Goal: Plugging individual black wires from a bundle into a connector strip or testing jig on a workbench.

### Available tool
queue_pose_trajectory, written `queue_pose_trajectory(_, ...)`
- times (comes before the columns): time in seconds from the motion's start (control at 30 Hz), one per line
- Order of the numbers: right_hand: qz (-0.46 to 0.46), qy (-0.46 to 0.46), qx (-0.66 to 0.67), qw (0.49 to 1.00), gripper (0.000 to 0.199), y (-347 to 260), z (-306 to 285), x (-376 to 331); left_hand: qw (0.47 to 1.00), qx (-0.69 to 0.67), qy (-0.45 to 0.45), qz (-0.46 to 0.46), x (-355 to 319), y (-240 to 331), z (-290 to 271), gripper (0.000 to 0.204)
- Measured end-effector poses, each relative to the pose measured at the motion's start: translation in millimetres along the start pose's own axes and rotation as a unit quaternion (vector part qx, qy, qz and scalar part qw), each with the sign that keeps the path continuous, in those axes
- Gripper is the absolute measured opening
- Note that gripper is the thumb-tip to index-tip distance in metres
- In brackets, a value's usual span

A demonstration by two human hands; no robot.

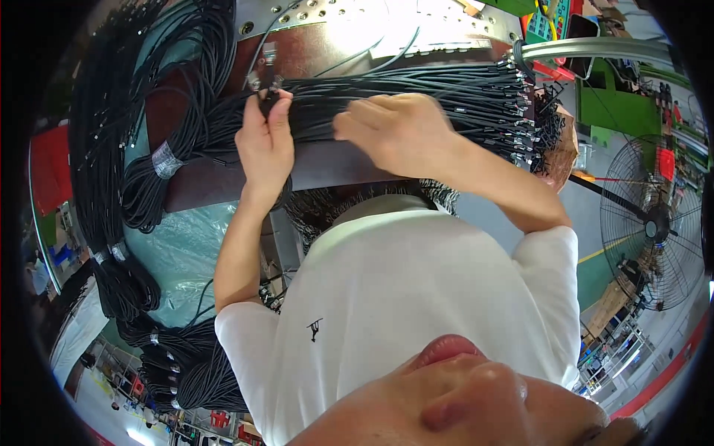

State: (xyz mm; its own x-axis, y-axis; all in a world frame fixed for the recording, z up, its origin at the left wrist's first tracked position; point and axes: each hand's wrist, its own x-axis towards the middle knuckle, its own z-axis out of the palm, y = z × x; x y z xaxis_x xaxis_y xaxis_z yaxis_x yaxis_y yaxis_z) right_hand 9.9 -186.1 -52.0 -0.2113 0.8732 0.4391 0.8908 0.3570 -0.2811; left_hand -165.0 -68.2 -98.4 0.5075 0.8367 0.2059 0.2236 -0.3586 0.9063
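My left hand (268, 145) is raised over the left part of the table, thumb and fingers pinched around black cable ends with metal connectors (270, 52) that stick up past the fingertips. To its right, my right hand (398, 130) hovers above a thick bundle of black cables (416, 82). Its fingers look curled but are smeared by motion, so whether anything is between them is unclear. The bundle stretches across the table to the right, where many small metal-tipped ends (520, 111) fan out.
Coiled black cables (167, 160), bound with clear wrap, hang at the left over green plastic sheeting (182, 253). The dark red-brown tabletop (305, 167) has a perforated metal strip (312, 13) behind it. A metal rail (595, 49) and a large floor fan (654, 223) are at the right.
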Motion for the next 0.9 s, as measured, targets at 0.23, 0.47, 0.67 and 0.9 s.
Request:
queue_pose_trajectory(0.23,0.061,0.019,-0.030,0.998,0.019,45,-96,-68,0.999,-0.029,0.002,-0.030,-4,-5,-5,0.019)
queue_pose_trajectory(0.47,0.150,-0.003,-0.114,0.982,0.011,84,-153,-146,0.998,-0.042,-0.014,-0.051,-2,3,-3,0.020)
queue_pose_trajectory(0.67,0.197,0.004,-0.139,0.970,0.009,99,-167,-166,0.958,0.145,-0.205,-0.137,17,45,-9,0.021)
queue_pose_trajectory(0.9,-0.027,0.000,0.038,0.999,0.011,72,-85,-79,0.879,-0.276,-0.328,-0.210,-12,93,100,0.024)
